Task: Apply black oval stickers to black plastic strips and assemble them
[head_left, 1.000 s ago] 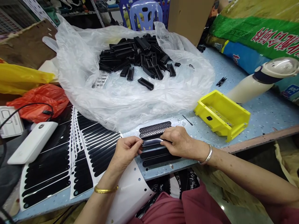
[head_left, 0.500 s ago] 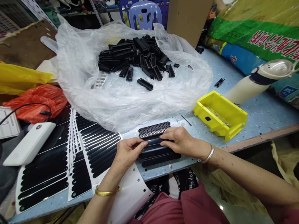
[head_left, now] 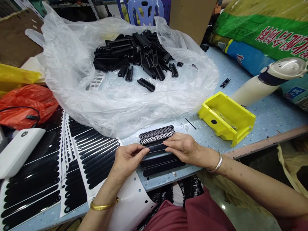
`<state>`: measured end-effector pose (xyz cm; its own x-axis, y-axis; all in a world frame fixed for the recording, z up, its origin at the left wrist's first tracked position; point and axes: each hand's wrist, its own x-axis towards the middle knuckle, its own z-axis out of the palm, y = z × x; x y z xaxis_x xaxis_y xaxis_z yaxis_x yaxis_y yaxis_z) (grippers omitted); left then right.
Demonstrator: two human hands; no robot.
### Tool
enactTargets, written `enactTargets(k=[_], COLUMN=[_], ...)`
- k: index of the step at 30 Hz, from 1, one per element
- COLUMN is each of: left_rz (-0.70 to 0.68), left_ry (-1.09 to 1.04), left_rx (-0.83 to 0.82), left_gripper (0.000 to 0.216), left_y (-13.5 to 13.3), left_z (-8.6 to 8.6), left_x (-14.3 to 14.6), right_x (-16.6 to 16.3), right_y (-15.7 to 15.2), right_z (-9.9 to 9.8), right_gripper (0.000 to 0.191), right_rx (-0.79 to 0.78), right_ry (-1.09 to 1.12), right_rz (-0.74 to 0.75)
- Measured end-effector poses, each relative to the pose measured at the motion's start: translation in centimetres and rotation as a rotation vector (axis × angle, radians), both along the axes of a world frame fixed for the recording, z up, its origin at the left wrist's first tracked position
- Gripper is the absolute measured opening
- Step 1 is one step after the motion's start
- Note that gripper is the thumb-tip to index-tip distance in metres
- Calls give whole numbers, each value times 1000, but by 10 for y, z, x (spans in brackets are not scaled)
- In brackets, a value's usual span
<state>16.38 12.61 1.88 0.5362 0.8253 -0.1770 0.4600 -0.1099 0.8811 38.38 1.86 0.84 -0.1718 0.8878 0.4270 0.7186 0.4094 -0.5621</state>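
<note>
A glossy black adhesive strip (head_left: 156, 148) with rounded ends stretches between both hands. My left hand (head_left: 128, 158) pinches its left end between thumb and fingers. At the other end, my right hand (head_left: 184, 147) has its thumb and fingertips closed on the strip. Just beyond it lie black bars with a mesh-patterned face (head_left: 157, 131), side by side. Nearer the table edge are smooth-topped black bars (head_left: 165, 166). What is directly under the strip is partly hidden by the fingers. Sheets of black strips (head_left: 96, 154) on white backing spread out left of my left hand.
A clear plastic bag (head_left: 115, 106) lies spread behind the bars, with a heap of black folded parts (head_left: 134, 51) on it. To the right stand a yellow bin (head_left: 226, 118) holding small screws and a cream bottle (head_left: 252, 85). A white device (head_left: 21, 150) rests on the left sheets.
The view has shifted slightly, so the left-hand sheets and bag appear farther left. Both hands keep their grip on the strip, with only small movement over the bars.
</note>
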Motion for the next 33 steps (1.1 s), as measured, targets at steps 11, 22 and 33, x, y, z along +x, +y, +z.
enactTargets(k=[11, 22, 33], left_rz=[3, -27, -33], left_ry=[-5, 6, -15], left_rx=[5, 16, 16], left_gripper=[20, 20, 24], left_y=[0, 2, 2], left_z=[2, -1, 1], left_x=[0, -1, 0], right_x=[4, 9, 16], right_y=[-2, 0, -24], right_z=[10, 16, 10], right_gripper=[19, 20, 29], right_rx=[8, -92, -81], right_ry=[-183, -98, 13], right_rz=[65, 89, -215])
